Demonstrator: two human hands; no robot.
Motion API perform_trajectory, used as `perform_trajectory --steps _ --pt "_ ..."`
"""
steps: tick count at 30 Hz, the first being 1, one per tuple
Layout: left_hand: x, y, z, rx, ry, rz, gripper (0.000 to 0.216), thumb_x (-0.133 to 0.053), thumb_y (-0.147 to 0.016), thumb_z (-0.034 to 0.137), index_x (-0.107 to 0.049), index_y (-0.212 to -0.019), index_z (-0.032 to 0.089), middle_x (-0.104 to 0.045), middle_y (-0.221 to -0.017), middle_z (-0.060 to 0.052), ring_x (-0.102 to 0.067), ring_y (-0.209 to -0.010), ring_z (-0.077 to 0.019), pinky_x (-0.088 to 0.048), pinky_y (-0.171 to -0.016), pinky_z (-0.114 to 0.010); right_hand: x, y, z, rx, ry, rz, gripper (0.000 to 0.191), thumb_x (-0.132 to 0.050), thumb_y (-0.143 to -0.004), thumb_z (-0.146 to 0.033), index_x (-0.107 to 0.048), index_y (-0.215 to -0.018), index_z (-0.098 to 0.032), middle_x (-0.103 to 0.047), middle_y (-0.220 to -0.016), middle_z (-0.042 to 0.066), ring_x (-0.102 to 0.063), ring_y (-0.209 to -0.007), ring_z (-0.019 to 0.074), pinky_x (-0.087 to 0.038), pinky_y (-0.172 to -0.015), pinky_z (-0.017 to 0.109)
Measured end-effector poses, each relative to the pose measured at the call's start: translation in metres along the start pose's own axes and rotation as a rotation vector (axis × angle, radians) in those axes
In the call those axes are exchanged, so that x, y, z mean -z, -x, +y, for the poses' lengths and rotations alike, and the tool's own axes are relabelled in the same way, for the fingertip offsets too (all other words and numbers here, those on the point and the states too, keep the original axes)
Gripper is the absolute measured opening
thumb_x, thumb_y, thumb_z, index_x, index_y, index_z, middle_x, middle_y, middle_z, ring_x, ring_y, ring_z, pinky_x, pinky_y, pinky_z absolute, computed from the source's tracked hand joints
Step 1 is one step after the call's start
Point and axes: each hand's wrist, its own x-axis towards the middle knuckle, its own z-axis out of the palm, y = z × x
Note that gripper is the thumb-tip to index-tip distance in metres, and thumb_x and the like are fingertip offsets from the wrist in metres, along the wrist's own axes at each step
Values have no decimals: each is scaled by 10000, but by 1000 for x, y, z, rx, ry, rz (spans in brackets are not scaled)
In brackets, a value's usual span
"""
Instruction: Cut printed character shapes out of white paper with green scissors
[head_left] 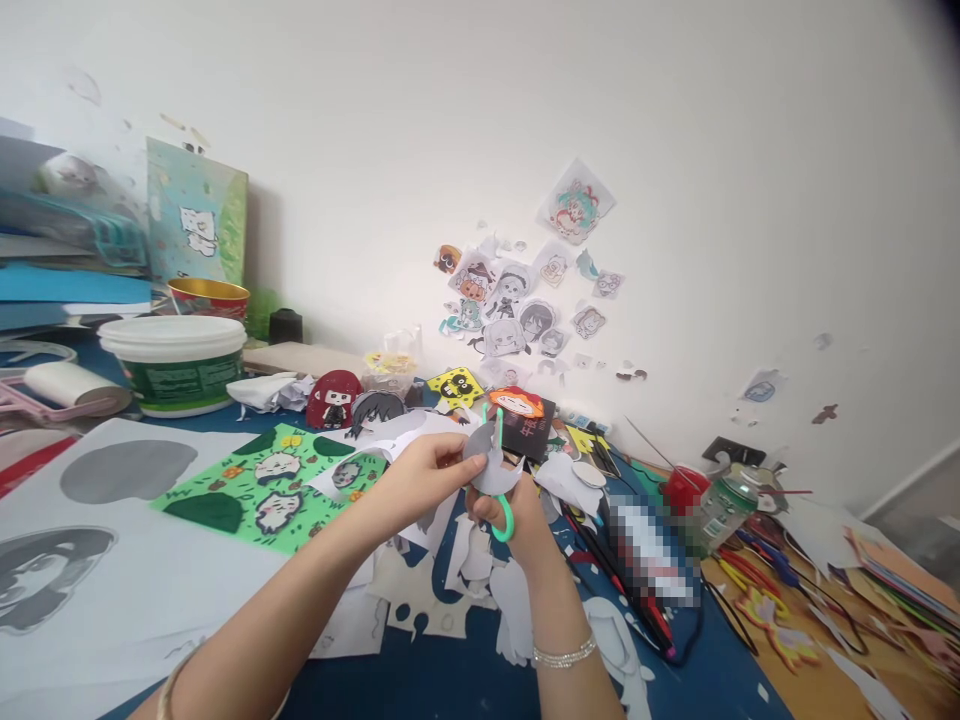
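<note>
In the middle of the head view, my left hand [444, 462] pinches a grey paper cutout [486, 462] between thumb and fingers. My right hand [517, 515] is wrapped round the handle of green scissors [504, 520]. The scissors' blades point up and away from me and meet the cutout. Part of the handle is hidden by my fingers. Beneath and around both hands lie white paper scraps [471, 560] and a cream sheet with holes [420, 598].
Left are a white sheet with grey shapes [45, 480], a green decorated sheet [225, 475] and a white-lidded tub [174, 365]. Paper figures, including a red-haired one [333, 400], stand behind. At right are a glass jar [724, 510], pens [626, 590] and paper stacks [911, 575].
</note>
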Motion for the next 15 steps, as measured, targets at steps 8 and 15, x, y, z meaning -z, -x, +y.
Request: perform_trajectory --steps 8,15 --pt "-5 1 6 -92 -292 213 295 -383 -811 378 -418 -589 187 -442 -568 24 -430 -559 -132 -327 -519 -243 0 1 1 15 43 3 440 -660 -588 -566 -559 -662 -144 -489 -542 -2 -429 -518 130 -354 -490 250" --pt "-4 2 8 -88 -255 171 292 -379 -815 348 -403 -572 188 -411 -560 28 -408 -554 -126 -309 -514 -242 -1 1 3 3 33 46 499 -679 -568 -558 -579 -809 -132 -499 -596 2 -413 -523 120 -344 -475 241"
